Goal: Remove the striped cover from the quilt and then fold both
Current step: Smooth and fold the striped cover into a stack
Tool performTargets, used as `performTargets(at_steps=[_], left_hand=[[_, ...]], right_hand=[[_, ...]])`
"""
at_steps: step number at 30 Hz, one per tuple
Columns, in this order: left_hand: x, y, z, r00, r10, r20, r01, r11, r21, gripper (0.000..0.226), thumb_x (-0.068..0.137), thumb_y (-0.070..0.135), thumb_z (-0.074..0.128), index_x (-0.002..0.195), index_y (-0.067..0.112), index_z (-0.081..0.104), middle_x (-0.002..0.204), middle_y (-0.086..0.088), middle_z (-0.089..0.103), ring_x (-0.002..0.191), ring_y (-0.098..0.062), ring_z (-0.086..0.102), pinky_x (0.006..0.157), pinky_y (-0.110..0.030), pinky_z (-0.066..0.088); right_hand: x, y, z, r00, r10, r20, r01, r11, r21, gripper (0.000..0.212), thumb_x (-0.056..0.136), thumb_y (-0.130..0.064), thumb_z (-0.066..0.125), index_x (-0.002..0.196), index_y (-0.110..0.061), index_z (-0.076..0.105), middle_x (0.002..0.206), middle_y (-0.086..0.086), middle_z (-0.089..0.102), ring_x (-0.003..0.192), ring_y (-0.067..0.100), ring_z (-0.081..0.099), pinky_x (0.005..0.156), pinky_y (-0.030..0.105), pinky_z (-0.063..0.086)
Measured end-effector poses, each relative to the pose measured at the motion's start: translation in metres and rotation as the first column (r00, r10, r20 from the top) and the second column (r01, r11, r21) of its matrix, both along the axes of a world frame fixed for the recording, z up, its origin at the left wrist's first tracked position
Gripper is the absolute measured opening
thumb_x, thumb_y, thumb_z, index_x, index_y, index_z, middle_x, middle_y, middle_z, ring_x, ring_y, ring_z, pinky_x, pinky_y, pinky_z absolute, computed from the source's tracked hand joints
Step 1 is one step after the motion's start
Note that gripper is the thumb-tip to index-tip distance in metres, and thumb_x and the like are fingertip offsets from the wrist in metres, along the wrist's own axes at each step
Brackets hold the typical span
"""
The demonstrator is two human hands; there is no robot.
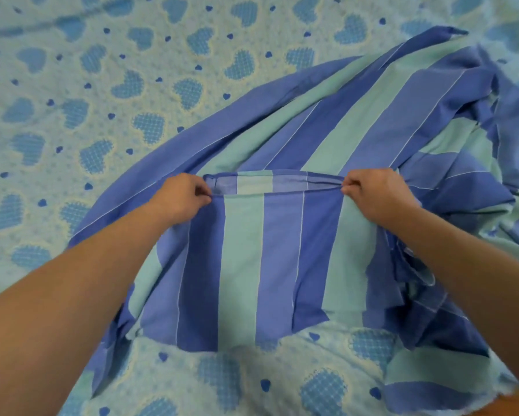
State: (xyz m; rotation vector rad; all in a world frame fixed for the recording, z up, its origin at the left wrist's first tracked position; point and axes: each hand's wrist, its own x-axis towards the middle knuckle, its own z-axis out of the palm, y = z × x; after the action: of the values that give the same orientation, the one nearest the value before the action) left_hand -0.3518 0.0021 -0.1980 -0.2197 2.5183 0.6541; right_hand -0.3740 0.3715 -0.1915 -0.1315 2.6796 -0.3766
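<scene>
Left hand and right hand pinching the striped cover along one folded edge, fingers curled tight, cloth stretched taut between. Cover lying off and on top of the heart-patterned quilt, so removal looks finished and folding of the cover under way. Next: probably carry the held edge over to meet the far side, keeping corners aligned and bunched right portion smoothed.

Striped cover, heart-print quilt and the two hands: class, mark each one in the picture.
striped cover (pixel 243 259), head view, on the flat panel between the arms
heart-print quilt (pixel 102 85), head view, on bare fabric at upper left
left hand (pixel 181 195), head view, back of hand
right hand (pixel 373 192), head view, back of hand
</scene>
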Motion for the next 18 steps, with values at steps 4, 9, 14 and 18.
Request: performTargets(at_steps=[4,9,14,18], left_hand=[[-0.014,-0.002,-0.032,0.999,0.036,-0.010,-0.036,0.999,0.009,0.019,0.092,0.009,0.064,0.081,0.025,0.063,0.085,0.002,0.066,0.087,-0.023,0.062,0.078,-0.031,0.043],[-0.031,-0.007,-0.039,0.989,-0.077,-0.125,0.069,0.996,-0.061,0.013,0.094,0.014,0.063,0.094,0.022,0.073,0.096,0.006,0.059,0.100,-0.021,0.057,0.088,-0.033,0.045],[-0.043,-0.002,-0.045,0.983,-0.142,-0.113,0.134,0.988,-0.077,0.012,0.091,0.014,0.065,0.085,0.022,0.073,0.102,0.002,0.065,0.100,-0.021,0.060,0.083,-0.031,0.044],[-0.039,-0.002,-0.039,0.971,-0.192,-0.142,0.184,0.981,-0.069,0.011,0.093,0.018,0.064,0.093,0.022,0.074,0.096,0.004,0.070,0.089,-0.020,0.061,0.079,-0.034,0.049]], right_hand=[[-0.013,-0.002,-0.032,0.962,0.148,-0.230,-0.122,0.985,0.125,0.016,0.097,-0.023,0.057,0.091,-0.019,0.072,0.100,0.001,0.047,0.090,0.029,0.052,0.071,0.036,0.042],[-0.018,-0.004,-0.041,0.964,0.171,-0.203,-0.127,0.969,0.214,0.017,0.090,-0.008,0.059,0.075,-0.012,0.066,0.084,0.007,0.063,0.083,0.030,0.052,0.069,0.037,0.041],[-0.023,-0.005,-0.040,0.990,0.043,-0.137,-0.017,0.984,0.179,0.016,0.092,-0.008,0.054,0.080,-0.010,0.065,0.084,0.009,0.063,0.082,0.031,0.057,0.068,0.035,0.042],[-0.027,-0.005,-0.037,1.000,0.027,0.007,-0.028,0.964,0.263,0.013,0.096,-0.021,0.055,0.091,-0.016,0.066,0.097,0.008,0.062,0.094,0.032,0.059,0.079,0.036,0.046]])
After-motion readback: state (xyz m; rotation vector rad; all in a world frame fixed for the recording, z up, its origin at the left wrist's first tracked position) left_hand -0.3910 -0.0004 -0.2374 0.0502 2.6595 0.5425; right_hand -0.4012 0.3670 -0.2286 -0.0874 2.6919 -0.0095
